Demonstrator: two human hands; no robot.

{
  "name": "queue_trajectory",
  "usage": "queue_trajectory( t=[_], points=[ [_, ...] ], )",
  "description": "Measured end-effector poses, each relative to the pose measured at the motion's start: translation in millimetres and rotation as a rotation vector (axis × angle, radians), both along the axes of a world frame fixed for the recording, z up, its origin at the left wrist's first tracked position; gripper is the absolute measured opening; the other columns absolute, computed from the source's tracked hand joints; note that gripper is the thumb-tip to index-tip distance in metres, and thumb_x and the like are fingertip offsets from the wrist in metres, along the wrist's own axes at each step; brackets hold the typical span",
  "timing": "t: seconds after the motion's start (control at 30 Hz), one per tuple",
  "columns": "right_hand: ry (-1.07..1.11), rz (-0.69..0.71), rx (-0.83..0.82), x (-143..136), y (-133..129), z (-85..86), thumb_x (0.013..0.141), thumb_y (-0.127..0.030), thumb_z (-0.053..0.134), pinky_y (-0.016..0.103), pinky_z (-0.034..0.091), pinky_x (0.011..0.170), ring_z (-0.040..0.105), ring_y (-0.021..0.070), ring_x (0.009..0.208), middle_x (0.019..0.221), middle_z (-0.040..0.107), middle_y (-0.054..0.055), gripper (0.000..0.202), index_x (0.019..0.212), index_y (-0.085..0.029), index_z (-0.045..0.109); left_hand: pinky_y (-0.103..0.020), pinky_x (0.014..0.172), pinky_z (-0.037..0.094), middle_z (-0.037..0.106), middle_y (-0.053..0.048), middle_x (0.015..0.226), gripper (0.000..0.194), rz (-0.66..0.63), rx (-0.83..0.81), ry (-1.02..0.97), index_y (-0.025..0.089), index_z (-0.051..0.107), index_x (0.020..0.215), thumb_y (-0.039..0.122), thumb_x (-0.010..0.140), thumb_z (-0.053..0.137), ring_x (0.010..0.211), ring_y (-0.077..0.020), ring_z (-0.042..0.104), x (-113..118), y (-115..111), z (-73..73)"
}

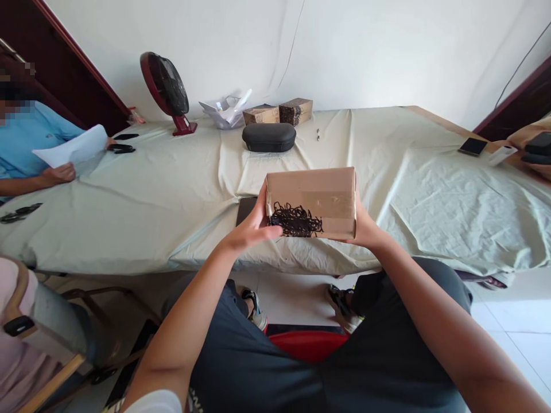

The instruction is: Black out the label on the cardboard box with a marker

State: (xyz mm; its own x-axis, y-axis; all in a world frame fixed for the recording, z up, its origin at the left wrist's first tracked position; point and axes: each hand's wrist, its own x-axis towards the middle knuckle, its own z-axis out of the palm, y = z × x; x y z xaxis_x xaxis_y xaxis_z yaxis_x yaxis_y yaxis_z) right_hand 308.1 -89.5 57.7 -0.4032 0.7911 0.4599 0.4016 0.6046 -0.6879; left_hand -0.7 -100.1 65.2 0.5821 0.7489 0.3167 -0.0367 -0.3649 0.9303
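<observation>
A brown cardboard box (312, 192) with black scribble on its near face is held up over the table's front edge. My left hand (253, 223) grips its left side, the thumb lying across the scribbled corner. On the opposite side my right hand (365, 223) is closed around the edge, its fingers mostly hidden by the box. Behind the box, partly covered by it, lies a dark flat object (245, 211) on the cloth. Farther back sits a black zip case (269, 137).
Along the wall stand a red fan (166, 86), a clear plastic basket (226, 112) and two cardboard boxes (297, 110). The pale tablecloth (172, 201) is wrinkled. A person in blue (38, 137) holds paper at left. A dark phone-like object (472, 147) lies right.
</observation>
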Motion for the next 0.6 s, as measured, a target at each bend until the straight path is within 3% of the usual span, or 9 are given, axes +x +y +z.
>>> queue_trajectory(
  t=[0.1, 0.2, 0.33, 0.47, 0.6],
  points=[
    [-0.018, -0.009, 0.052, -2, 0, -3.1, 0.059, -0.086, 0.09, 0.071, 0.027, 0.137, 0.02, 0.0494, 0.169, 0.181, 0.024, 0.015, 0.158, 0.178, -0.033, -0.001, -0.061, 0.142, 0.011, 0.015, -0.005, 0.187, 0.129, 0.142, -0.032, 0.052, 0.038, -0.018, 0.175, 0.05, 0.09, 0.079, 0.173, -0.0407, 0.011, 4, -4, 1.5],
    [-0.038, -0.013, 0.086, 0, 2, -9.3, 0.062, -0.083, 0.091, 0.072, 0.027, 0.137, 0.018, 0.0501, 0.169, 0.183, 0.016, 0.014, 0.161, 0.176, -0.034, -0.011, -0.059, 0.142, 0.003, 0.015, -0.002, 0.186, 0.128, 0.188, -0.043, 0.06, 0.039, -0.016, 0.175, 0.046, 0.089, 0.079, 0.174, -0.0401, 0.003, 8, -4, -3.5],
    [-0.049, -0.016, 0.104, 1, 6, -14.1, 0.06, -0.081, 0.093, 0.072, 0.029, 0.136, 0.021, 0.0512, 0.168, 0.181, 0.016, 0.015, 0.163, 0.176, -0.035, -0.012, -0.059, 0.143, 0.004, 0.014, -0.001, 0.186, 0.127, 0.178, -0.064, 0.057, 0.039, -0.015, 0.175, 0.046, 0.089, 0.078, 0.174, -0.0389, 0.007, 6, 1, -12.7],
    [-0.046, -0.031, 0.132, -1, 7, -14.1, 0.062, -0.079, 0.092, 0.071, 0.033, 0.134, 0.024, 0.05, 0.167, 0.18, 0.017, 0.015, 0.157, 0.176, -0.035, -0.007, -0.06, 0.143, 0.01, 0.024, 0.0, 0.184, 0.123, 0.158, -0.075, -0.008, 0.041, -0.011, 0.176, 0.047, 0.087, 0.075, 0.173, -0.0372, 0.013, 7, 6, -20.3],
    [-0.022, -0.051, 0.142, -1, 7, -12.9, 0.065, -0.076, 0.092, 0.07, 0.033, 0.135, 0.024, 0.0495, 0.167, 0.179, 0.019, 0.018, 0.154, 0.177, -0.031, -0.003, -0.057, 0.143, 0.002, 0.01, 0.004, 0.187, 0.121, 0.233, -0.017, 0.068, 0.042, -0.013, 0.175, 0.049, 0.091, 0.073, 0.175, -0.0358, 0.001, 10, 9, -24.6]
  ],
)
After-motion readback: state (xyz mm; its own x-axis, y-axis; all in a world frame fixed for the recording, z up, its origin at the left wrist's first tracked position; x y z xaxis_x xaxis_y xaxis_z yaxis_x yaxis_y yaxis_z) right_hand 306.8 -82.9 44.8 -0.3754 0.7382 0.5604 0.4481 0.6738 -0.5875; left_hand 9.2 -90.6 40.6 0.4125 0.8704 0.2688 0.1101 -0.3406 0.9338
